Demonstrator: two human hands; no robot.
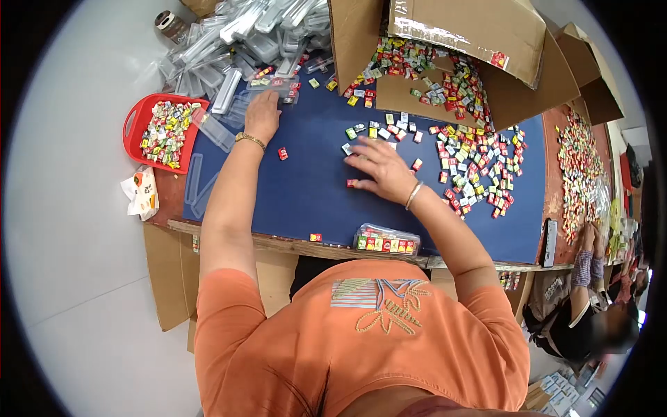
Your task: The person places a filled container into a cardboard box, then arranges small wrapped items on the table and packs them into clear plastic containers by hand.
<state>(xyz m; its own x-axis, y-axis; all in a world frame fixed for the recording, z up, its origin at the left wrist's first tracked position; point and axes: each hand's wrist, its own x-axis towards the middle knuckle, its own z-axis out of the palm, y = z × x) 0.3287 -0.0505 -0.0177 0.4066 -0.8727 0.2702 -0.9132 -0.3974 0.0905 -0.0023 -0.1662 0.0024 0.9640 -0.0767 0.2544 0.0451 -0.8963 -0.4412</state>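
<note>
My left hand reaches to the back left, its fingertips at a clear plastic box with a few small packets in it; whether the fingers grip it is too small to tell. My right hand lies spread over the blue mat, with its thumb beside a red packet and its fingers over several small packets. A filled clear box with a row of colored packets lies at the table's front edge. Single red packets lie on the mat, one of them near the front edge.
Clear plastic boxes are heaped at the back left, above a red basket of packets. An open cardboard box spills packets at the back. Loose packets cover the mat's right side. Another person works at far right.
</note>
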